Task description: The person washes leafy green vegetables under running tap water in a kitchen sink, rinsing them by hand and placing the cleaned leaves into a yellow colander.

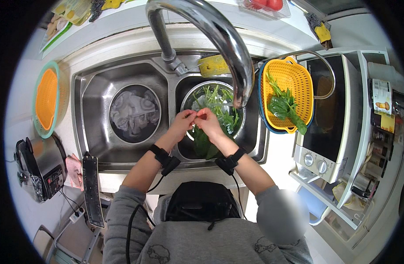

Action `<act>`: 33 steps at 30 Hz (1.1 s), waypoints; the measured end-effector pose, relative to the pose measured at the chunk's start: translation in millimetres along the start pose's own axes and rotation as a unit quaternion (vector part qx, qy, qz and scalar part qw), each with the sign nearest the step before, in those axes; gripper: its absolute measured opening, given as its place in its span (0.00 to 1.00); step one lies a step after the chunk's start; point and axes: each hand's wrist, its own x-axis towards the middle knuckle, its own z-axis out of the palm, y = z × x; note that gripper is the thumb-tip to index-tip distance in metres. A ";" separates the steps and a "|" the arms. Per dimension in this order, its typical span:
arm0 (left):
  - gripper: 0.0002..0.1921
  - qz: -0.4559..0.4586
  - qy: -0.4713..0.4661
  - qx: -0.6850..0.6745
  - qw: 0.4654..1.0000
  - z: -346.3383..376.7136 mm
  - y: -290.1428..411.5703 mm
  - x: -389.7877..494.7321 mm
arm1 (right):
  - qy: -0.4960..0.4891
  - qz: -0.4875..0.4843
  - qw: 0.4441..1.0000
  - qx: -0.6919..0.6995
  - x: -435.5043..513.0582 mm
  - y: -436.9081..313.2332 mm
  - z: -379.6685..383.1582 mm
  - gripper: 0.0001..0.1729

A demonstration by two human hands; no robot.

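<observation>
My left hand [183, 124] and my right hand [208, 123] meet fingertip to fingertip over the right sink basin [253, 138]. Both pinch the stem end of a leafy green [203, 143], whose dark leaves hang down between my wrists. The pinched part itself is mostly covered by my fingers. Beneath them, a round metal bowl [243, 123] in the basin holds more green stems and leaves in water. To the right, a yellow perforated basket [302, 89] carries a few leafy greens [282, 105], one leaf drooping over its front rim.
A chrome faucet [218, 36] arches above the right basin, near a yellow sponge [215, 66]. In the left basin [93, 115] stands a bowl [159, 115] of pale items in liquid. A microwave [324, 132] stands at right. Nested baskets [55, 122] and an electric appliance [45, 168] line the left side.
</observation>
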 end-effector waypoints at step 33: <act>0.12 0.073 -0.073 -0.026 0.994 11.6 28.8 17.1 | 0.183 -0.025 0.963 0.197 -2.7 -18.2 -8.6 0.05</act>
